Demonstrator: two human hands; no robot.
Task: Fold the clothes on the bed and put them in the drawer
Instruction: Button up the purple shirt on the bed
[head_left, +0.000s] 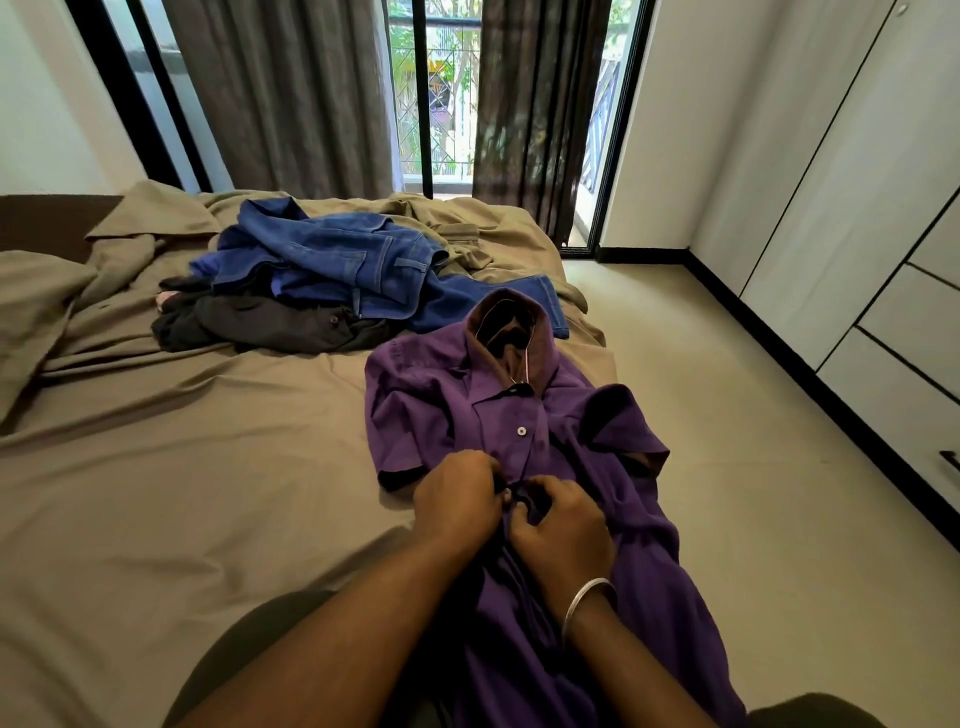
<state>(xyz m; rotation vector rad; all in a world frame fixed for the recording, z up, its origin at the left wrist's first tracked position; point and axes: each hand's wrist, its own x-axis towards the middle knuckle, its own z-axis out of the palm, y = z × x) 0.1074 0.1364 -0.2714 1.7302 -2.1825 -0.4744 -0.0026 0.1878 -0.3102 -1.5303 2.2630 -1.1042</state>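
A purple short-sleeved shirt (514, 415) with a brown collar lies face up near the bed's right edge, its lower part hanging toward me. My left hand (454, 496) and my right hand (563, 530) meet at the shirt's front placket, each pinching the fabric around a button. One white button shows above my hands. Farther back on the bed lies a pile with blue jeans (353, 265) on top of dark grey clothes (275, 325).
The bed (182, 467) has a rumpled tan sheet. A white wardrobe with drawers (893, 332) lines the right wall across a strip of beige floor (727, 415). Grey curtains (291, 98) and a glass door stand behind the bed.
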